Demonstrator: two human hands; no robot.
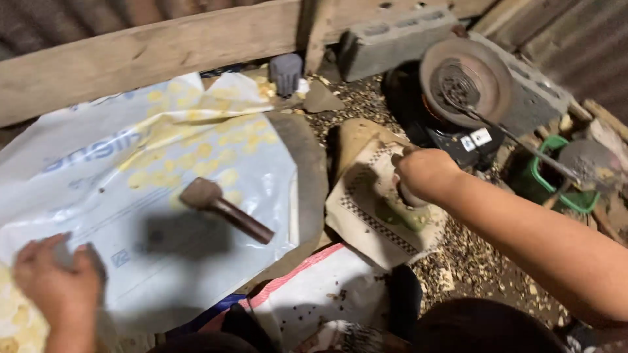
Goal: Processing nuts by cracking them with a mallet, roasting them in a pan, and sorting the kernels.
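White-blue plastic sack (131, 196) spread left

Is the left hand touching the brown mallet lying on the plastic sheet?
Apart. The head view shows the left hand low on the plastic sheet, bare sheet between it and the mallet.

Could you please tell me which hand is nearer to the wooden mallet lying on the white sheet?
Left. The left hand is below-left of the wooden mallet; the right hand is farther off, across the checkered cloth.
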